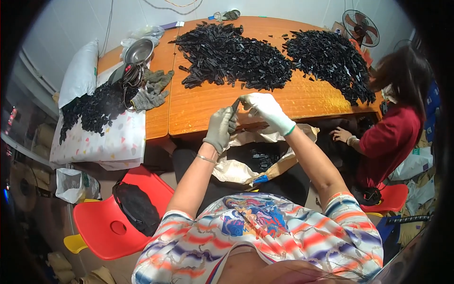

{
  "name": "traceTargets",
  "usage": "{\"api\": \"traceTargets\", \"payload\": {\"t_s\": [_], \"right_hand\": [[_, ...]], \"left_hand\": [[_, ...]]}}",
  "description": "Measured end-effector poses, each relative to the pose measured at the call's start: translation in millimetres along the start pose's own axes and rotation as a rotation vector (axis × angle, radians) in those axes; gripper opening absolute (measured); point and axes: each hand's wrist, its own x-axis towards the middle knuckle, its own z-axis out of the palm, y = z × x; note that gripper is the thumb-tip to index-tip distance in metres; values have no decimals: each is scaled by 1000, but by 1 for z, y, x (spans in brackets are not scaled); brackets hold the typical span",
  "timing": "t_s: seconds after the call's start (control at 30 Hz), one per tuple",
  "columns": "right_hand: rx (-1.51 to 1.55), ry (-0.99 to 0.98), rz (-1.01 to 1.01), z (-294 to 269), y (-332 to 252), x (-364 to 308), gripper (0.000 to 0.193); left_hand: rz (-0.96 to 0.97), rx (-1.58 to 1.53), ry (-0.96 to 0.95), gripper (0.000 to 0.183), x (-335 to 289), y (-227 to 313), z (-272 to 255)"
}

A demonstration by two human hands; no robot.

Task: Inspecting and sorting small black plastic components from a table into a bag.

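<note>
Above an open cream sack point(236, 173) on my lap, my two gloved hands meet at the table's front edge. A small, narrow black piece point(235, 106), perhaps plastic, stands tilted between them. My left hand point(219, 128), in a soiled pale glove, is closed around its lower part. The curled fingertips of my right hand point(266, 110), in a white glove with a green cuff, touch its upper end. More black pieces point(263, 160) lie inside the sack. Beyond my hands, a big heap of black pieces point(231, 57) spreads over the orange wooden table point(208, 102).
At right, a person in a red top point(395, 132) sits by a second black heap point(326, 59). To the left are a metal bowl point(138, 51), grey work gloves point(150, 94), a white sack point(81, 71) and black bits point(90, 111). A red chair point(106, 222) holds a black bag point(137, 208).
</note>
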Motion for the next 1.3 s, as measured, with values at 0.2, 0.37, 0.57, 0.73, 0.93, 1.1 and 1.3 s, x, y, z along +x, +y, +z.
{"api": "traceTargets", "payload": {"t_s": [0.2,0.37,0.57,0.73,0.93,1.1,1.3], "right_hand": [[764,-118,307,6,-12,-29,20],[447,-78,442,17,-19,-38,18],[-401,-341,121,5,13,-41,26],[-376,88,139,-3,42,15,21],[-693,130,173,6,87,64,23],[-768,127,157,11,88,88,14],[-783,222,-54,15,89,88,8]], "left_hand": [[-134,-151,-92,16,-16,-19,11],[-206,-248,-166,15,-40,-35,13],[-214,553,-52,21,-58,-72,-4],[312,1286,-181,27,-71,-62,-7],[705,1387,134,19,-10,15,-17],[489,1760,484,42,95,60,-64],[487,1824,440,54,157,64,-58]]}}
